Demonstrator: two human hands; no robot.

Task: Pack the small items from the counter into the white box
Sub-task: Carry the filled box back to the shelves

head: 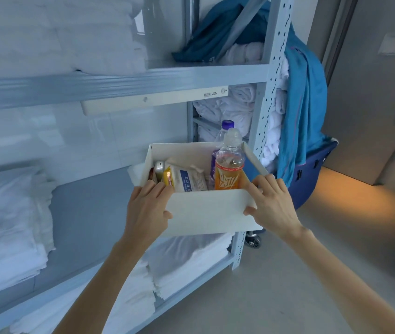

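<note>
I hold the white box (206, 213) in the air in front of a shelf unit. My left hand (147, 206) grips its near left corner, with fingers over the rim. My right hand (272, 203) grips the near right corner. Inside stand an orange drink bottle (229, 165) with a clear cap and a purple-capped bottle (225, 130) behind it. A white packet with printed text (188, 180), a yellow item (167, 179) and a small silver object (159, 169) lie at the left of the box.
A grey metal shelf unit (272, 97) holds stacks of folded white towels (8, 227) on several levels. A blue laundry cart (312, 179) draped with blue cloth stands to the right. Beyond it are a grey door and bare floor (288, 285).
</note>
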